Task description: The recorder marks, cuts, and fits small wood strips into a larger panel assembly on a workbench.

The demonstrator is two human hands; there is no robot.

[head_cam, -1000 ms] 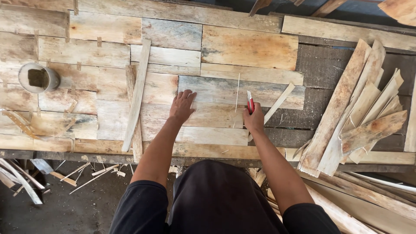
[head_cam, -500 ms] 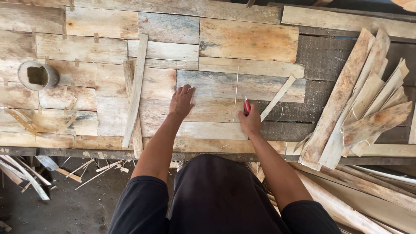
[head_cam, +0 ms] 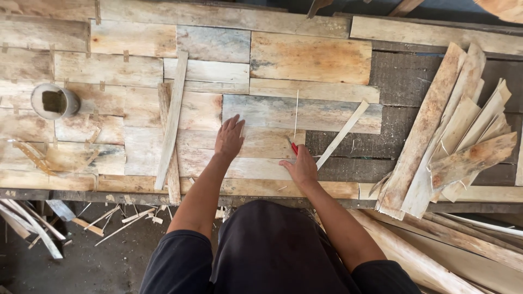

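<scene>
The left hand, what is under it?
The left hand lies flat, fingers spread, on a pale wooden sheet on the workbench. The wood right under the palm is covered, so any marks there cannot be seen.

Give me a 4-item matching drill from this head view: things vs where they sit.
Things:
1 left hand
2 right hand
3 round container
4 pile of wood offcuts

Places:
A far right of the bench
B flat on the veneer sheet
C far left of the bench
D closed around a red-handled tool

Pairs: 1-B, 2-D, 3-C, 4-A
</scene>
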